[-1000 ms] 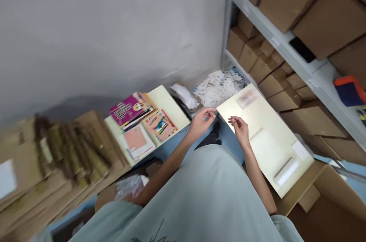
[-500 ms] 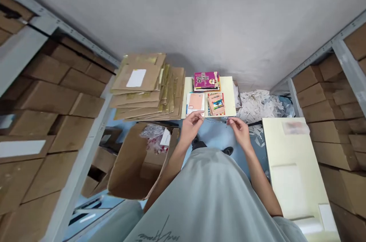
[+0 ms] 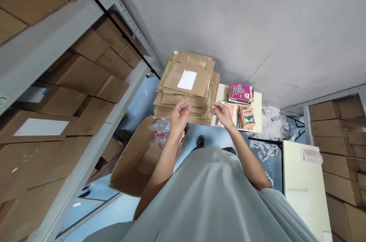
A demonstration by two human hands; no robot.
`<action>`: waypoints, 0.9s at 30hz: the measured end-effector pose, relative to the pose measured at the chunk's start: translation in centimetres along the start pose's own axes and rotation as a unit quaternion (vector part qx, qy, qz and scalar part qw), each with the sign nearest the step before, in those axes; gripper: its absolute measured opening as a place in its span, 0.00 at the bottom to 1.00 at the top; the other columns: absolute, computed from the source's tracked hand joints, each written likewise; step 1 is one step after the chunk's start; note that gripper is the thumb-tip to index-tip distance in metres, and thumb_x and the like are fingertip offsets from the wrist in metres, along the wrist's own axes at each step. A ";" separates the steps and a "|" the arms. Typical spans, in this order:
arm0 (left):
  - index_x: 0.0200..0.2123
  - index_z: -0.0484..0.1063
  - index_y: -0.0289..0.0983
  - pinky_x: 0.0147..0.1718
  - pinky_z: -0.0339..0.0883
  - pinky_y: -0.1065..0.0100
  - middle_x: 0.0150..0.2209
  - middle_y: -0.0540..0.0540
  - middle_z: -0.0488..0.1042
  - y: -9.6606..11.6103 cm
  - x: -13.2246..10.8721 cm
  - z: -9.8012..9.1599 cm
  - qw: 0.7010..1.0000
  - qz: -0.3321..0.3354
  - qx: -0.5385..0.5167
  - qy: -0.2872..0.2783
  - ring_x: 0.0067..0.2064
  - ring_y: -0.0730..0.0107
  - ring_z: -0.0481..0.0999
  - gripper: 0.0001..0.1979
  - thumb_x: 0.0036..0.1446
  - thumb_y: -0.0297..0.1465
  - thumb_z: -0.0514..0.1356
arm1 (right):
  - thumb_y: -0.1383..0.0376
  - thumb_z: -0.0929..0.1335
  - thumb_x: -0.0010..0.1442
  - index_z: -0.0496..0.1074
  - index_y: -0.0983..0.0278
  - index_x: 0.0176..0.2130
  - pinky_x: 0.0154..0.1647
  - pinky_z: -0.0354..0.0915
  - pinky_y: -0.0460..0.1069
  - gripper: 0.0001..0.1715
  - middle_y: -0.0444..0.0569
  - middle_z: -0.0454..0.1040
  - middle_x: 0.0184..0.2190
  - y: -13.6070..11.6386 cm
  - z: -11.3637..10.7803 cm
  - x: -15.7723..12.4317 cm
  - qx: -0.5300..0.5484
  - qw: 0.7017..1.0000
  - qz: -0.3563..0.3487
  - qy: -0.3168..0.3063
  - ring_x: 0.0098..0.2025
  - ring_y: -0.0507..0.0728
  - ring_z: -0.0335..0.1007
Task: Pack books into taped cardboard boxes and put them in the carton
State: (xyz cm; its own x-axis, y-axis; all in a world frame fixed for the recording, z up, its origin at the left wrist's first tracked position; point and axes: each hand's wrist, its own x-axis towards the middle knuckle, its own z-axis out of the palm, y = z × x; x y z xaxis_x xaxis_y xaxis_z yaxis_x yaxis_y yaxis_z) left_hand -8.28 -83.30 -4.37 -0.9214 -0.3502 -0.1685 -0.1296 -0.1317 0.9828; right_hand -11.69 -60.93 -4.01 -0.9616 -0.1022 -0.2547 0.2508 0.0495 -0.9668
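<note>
My left hand (image 3: pixel 180 114) and my right hand (image 3: pixel 223 114) are raised side by side a little apart, each with fingers pinched together. What they pinch is too thin to make out. Both hands hover in front of a tall stack of flat brown cardboard mailers (image 3: pixel 185 93); the top one carries a white label (image 3: pixel 187 79). An open cardboard box (image 3: pixel 134 165) with clear plastic bags (image 3: pixel 161 125) inside stands below my left hand.
A small cream table (image 3: pixel 257 99) to the right of the stack holds a pink book (image 3: pixel 241 92) and other colourful booklets. Shredded white paper (image 3: pixel 271 120) lies behind it. A long cream table (image 3: pixel 303 181) is at right. Metal shelves (image 3: pixel 85 158) with brown boxes flank both sides.
My view has swung left, from the long cream table past the booklets to the mailer stack. Both hands stayed pinched and moved left with it, now in front of the stack.
</note>
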 end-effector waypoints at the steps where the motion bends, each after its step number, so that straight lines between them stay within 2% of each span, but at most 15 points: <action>1: 0.56 0.78 0.39 0.68 0.74 0.51 0.58 0.37 0.83 -0.4 1.6 -0.5 1.000 -0.007 0.002 0.004 0.62 0.53 0.83 0.22 0.59 0.33 0.70 | 0.51 0.77 0.66 0.79 0.61 0.48 0.46 0.80 0.52 0.19 0.50 0.87 0.44 0.1 1.3 1.5 0.006 1.000 0.020 0.005 0.42 0.59 0.86; 5: 0.59 0.75 0.39 0.69 0.74 0.51 0.64 0.33 0.79 -1.8 7.2 -0.5 0.999 -0.037 0.030 0.017 0.65 0.52 0.81 0.23 0.59 0.28 0.68 | 0.57 0.77 0.68 0.76 0.61 0.44 0.32 0.75 0.47 0.12 0.47 0.86 0.37 0.5 5.2 6.3 -0.002 0.992 0.111 0.051 0.29 0.53 0.80; 9: 0.62 0.72 0.38 0.66 0.75 0.53 0.68 0.32 0.75 -3.1 9.8 0.4 0.996 -0.054 0.069 0.021 0.65 0.51 0.82 0.25 0.62 0.29 0.69 | 0.57 0.77 0.71 0.75 0.63 0.36 0.26 0.72 0.46 0.15 0.49 0.85 0.32 0.8 6.7 8.4 -0.040 0.986 0.148 0.072 0.26 0.53 0.78; 14: 0.65 0.70 0.38 0.64 0.77 0.52 0.70 0.28 0.73 -5.0 10.0 0.3 0.996 -0.041 0.072 0.018 0.61 0.51 0.85 0.29 0.61 0.31 0.70 | 0.52 0.77 0.71 0.75 0.63 0.28 0.23 0.72 0.47 0.25 0.54 0.85 0.27 0.9 6.8 8.8 -0.055 0.981 0.166 0.080 0.24 0.56 0.79; 17: 0.67 0.67 0.39 0.63 0.78 0.53 0.73 0.27 0.69 -5.5 9.9 0.4 0.998 -0.043 0.037 0.033 0.60 0.54 0.85 0.32 0.62 0.32 0.70 | 0.50 0.78 0.70 0.77 0.64 0.28 0.23 0.72 0.47 0.26 0.55 0.85 0.27 0.8 6.6 8.9 -0.017 0.979 0.189 0.078 0.24 0.57 0.79; 21: 0.67 0.65 0.43 0.61 0.81 0.53 0.75 0.30 0.68 -4.9 10.0 0.9 0.993 -0.087 -0.051 0.060 0.63 0.54 0.83 0.33 0.61 0.32 0.69 | 0.50 0.77 0.71 0.78 0.66 0.31 0.24 0.72 0.44 0.25 0.54 0.85 0.27 0.6 6.9 8.9 0.044 0.976 0.194 0.089 0.24 0.53 0.80; 24: 0.64 0.66 0.44 0.63 0.80 0.53 0.75 0.33 0.69 -4.2 10.0 0.9 0.984 -0.120 -0.107 0.076 0.66 0.56 0.81 0.30 0.60 0.31 0.69 | 0.53 0.76 0.72 0.75 0.64 0.30 0.26 0.71 0.42 0.23 0.48 0.82 0.24 0.5 7.2 8.6 0.073 0.975 0.181 0.105 0.23 0.51 0.78; 27: 0.57 0.70 0.43 0.64 0.79 0.55 0.71 0.35 0.73 -3.7 10.2 0.6 0.986 -0.122 -0.103 0.051 0.66 0.59 0.81 0.21 0.62 0.34 0.68 | 0.55 0.76 0.73 0.76 0.64 0.31 0.25 0.70 0.42 0.22 0.46 0.80 0.23 0.4 7.4 8.2 0.085 0.976 0.171 0.100 0.23 0.51 0.78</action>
State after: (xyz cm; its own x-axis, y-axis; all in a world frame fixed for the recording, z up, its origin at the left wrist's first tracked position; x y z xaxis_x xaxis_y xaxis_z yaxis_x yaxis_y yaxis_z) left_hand -17.44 -85.78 -9.72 -0.8289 -0.3756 -0.4145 -0.2551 -0.4056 0.8777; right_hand -18.63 -69.05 -6.66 -0.8164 0.0887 -0.5706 0.5597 -0.1215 -0.8197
